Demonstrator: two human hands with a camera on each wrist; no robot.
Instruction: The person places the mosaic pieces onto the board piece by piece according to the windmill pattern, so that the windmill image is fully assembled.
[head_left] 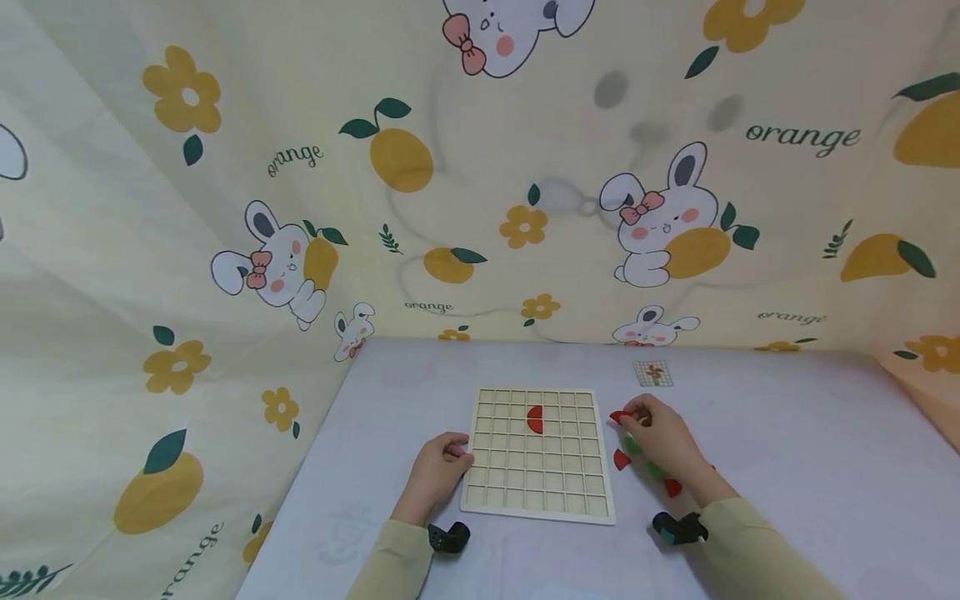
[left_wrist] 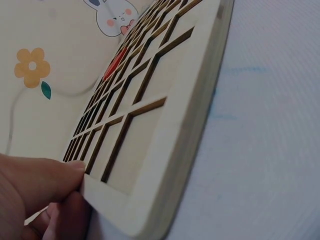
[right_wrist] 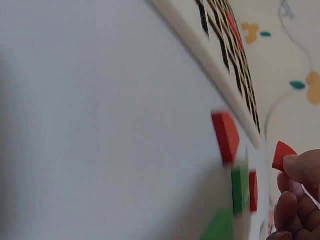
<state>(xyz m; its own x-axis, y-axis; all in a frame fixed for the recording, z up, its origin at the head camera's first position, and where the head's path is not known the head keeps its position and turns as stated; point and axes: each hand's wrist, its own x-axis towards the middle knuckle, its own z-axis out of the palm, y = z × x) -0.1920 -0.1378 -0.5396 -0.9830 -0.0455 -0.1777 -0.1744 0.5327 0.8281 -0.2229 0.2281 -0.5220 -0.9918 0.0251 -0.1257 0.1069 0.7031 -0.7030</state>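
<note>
A cream grid board lies on the table, with two red quarter-round pieces side by side in its upper middle cells. At its left edge, my left hand grips the rim, the thumb on top and the other fingers curled below. My right hand, off the board's right side, pinches a red quarter-round piece between thumb and fingertips. Beneath and around that hand lie a loose red piece, green pieces and another red piece; the hand partly hides the group.
A small gridded card with a flower picture lies behind the right hand. A cloth printed with rabbits and oranges hangs along the back and left of the white table. Each wrist bears a black camera.
</note>
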